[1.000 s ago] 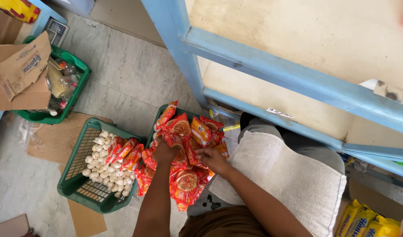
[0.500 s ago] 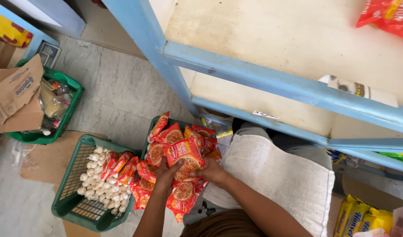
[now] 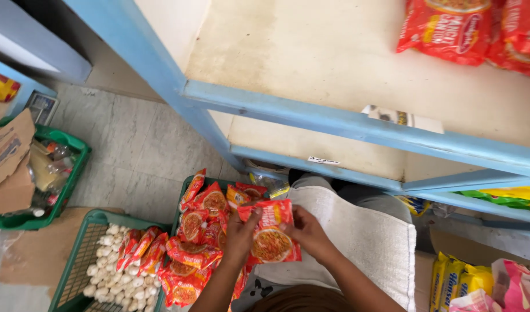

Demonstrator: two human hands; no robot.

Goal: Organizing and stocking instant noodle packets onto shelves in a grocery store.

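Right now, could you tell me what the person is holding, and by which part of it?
A red noodle packet, held by its two side edges: the left hand grips its left edge, the right hand its right edge.

Bare forearms, perhaps grey trousers (image 3: 386, 199).

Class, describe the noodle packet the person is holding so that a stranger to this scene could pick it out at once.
Start at the blue shelf frame and drop to the green basket heaped with red packets below it. Just right of that heap, the left hand and right hand hold one red noodle packet. Unlike its neighbours, it is lifted clear of the pile.
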